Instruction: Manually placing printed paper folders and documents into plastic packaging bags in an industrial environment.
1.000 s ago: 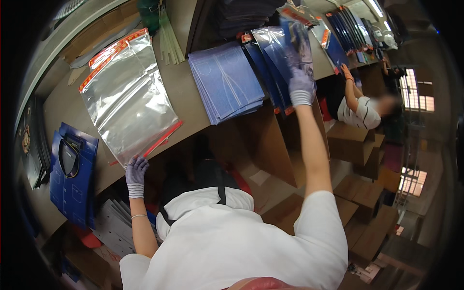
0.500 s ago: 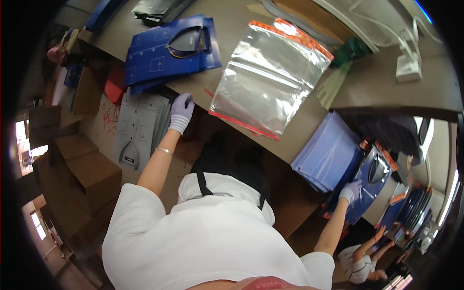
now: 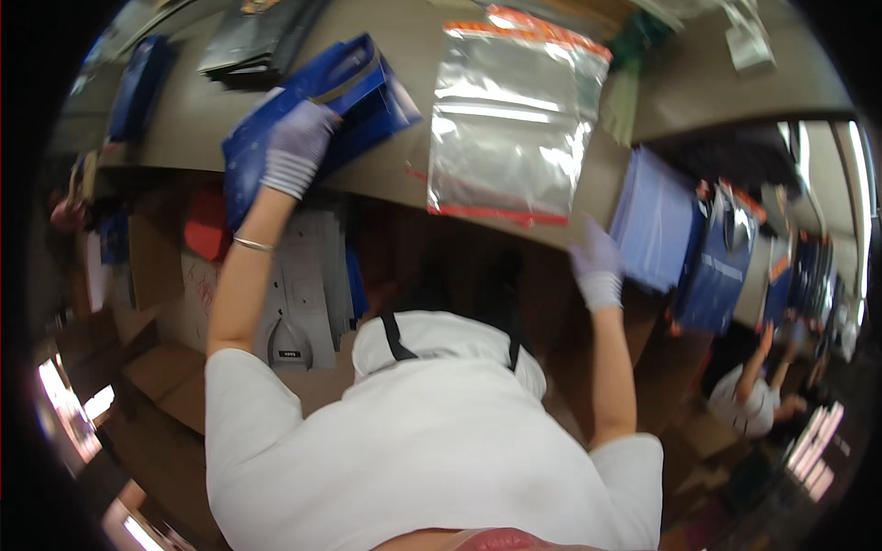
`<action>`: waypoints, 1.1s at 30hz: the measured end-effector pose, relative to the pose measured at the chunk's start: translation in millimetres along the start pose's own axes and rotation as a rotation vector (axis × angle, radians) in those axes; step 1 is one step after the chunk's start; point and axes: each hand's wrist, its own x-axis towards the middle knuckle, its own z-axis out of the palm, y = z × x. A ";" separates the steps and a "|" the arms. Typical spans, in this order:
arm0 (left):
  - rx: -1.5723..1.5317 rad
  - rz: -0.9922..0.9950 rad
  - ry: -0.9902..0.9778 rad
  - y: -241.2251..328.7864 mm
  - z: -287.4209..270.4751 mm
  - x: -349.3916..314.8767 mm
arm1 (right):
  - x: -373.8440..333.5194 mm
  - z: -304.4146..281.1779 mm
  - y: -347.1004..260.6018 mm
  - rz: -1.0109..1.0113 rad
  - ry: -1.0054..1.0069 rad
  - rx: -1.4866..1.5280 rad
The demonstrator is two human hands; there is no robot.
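Note:
My left hand [image 3: 299, 147], in a pale purple glove with a striped cuff, grips the top flat blue printed card [image 3: 253, 138] of a small stack on the table. The card is tilted and bowed, and my fingertips are hidden by the glove and card. To the right lies a pile of clear plastic bags [image 3: 505, 119] with orange-red headers and a red lower edge. My right hand [image 3: 597, 257], in a matching glove, is smeared by motion. It hovers by the table's front edge, between the clear bags and a stack of light blue sheets [image 3: 650, 220]; nothing shows in it.
Bagged blue cards [image 3: 721, 262] stand at the right, with a co-worker [image 3: 749, 395] beyond. Grey-white printed cards [image 3: 308, 275] sit below the table edge at left, near a red object [image 3: 206, 225] and cardboard boxes [image 3: 170, 376]. Dark packs [image 3: 257, 41] lie at the back left.
My left hand has moved up onto the blue stack and taken hold of the top card. My right hand has left the bagged blue card and moved left toward the clear bags. The view has turned.

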 end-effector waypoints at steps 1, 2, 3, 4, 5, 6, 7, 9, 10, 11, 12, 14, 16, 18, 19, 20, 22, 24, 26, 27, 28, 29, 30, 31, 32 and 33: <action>-0.095 0.116 0.186 -9.3 -19.2 13.5 | 5.5 4.6 -46.7 0.033 -0.137 0.050; -0.070 0.004 0.141 -19.8 -25.9 23.3 | 2.3 28.2 -71.6 -0.049 -0.037 0.157; 0.015 -0.084 0.066 -24.6 -33.0 36.0 | -1.7 46.6 -96.0 -0.126 -0.033 0.190; -0.055 -0.071 0.036 -35.7 -28.1 37.5 | 0.3 49.9 -129.5 -0.076 -0.207 0.215; -0.121 -0.058 0.005 -41.9 -23.1 40.9 | 3.3 49.9 -154.1 -0.026 -0.380 0.244; -0.054 -0.044 -0.173 -24.3 -21.3 44.0 | -5.7 62.0 -161.6 -0.068 -0.346 0.269; 0.021 -0.031 -0.351 -2.7 -16.7 44.2 | -17.5 72.7 -167.6 -0.115 -0.314 0.296; 0.102 -0.145 -0.526 15.3 32.1 0.8 | -34.1 71.4 -177.1 -0.120 -0.324 0.310; 0.195 -0.220 -0.606 28.5 53.7 -16.1 | -42.7 72.4 -171.7 -0.108 -0.328 0.273; 0.305 -0.293 -0.698 36.3 69.4 -27.1 | -49.6 74.9 -162.2 -0.094 -0.337 0.258; 0.310 -0.292 -0.703 31.2 81.1 -35.3 | -57.8 73.2 -153.8 -0.038 -0.361 0.237; 0.322 -0.347 -0.618 20.5 96.8 -40.4 | -75.4 68.8 -131.9 0.069 -0.416 0.183; 0.278 -0.325 -0.609 10.2 98.1 -38.3 | -83.7 63.5 -118.6 0.221 -0.512 0.108; 0.250 -0.311 -0.619 9.0 95.5 -32.6 | -84.5 63.7 -111.1 0.262 -0.501 0.104; 0.251 -0.303 -0.618 9.0 96.7 -30.3 | -84.1 64.3 -109.9 0.261 -0.489 0.107; 0.249 -0.336 -0.617 7.3 97.9 -28.5 | -82.4 66.7 -109.9 0.268 -0.484 0.110; 0.227 -0.354 -0.567 -7.0 104.1 -31.8 | -75.0 68.5 -117.4 0.131 -0.406 0.162; 0.206 -0.331 -0.576 -23.2 109.4 -32.2 | -67.0 69.8 -127.0 0.087 -0.408 0.167; 0.119 -0.279 -0.515 -34.2 109.9 -31.7 | -61.1 68.8 -136.2 0.015 -0.393 0.161; 0.116 -0.265 -0.514 -27.3 108.5 -25.2 | -60.4 71.1 -137.0 0.027 -0.386 0.161; 0.159 -0.315 -0.536 -15.1 104.3 -17.7 | -60.5 73.1 -138.0 0.011 -0.380 0.151; 0.202 -0.365 -0.559 -6.3 101.4 -10.8 | -61.0 75.0 -139.3 -0.003 -0.374 0.140; 0.208 -0.368 -0.558 -11.1 103.6 -14.3 | -61.7 75.6 -143.3 -0.008 -0.373 0.144; 0.260 -0.386 -0.526 -17.9 109.6 -20.5 | -62.6 75.1 -147.2 -0.035 -0.390 0.147; 0.312 -0.405 -0.494 -26.8 114.1 -25.8 | -63.5 75.0 -151.6 -0.063 -0.407 0.151; 0.309 -0.409 -0.496 -29.6 115.6 -22.5 | -65.7 76.7 -152.9 -0.064 -0.411 0.148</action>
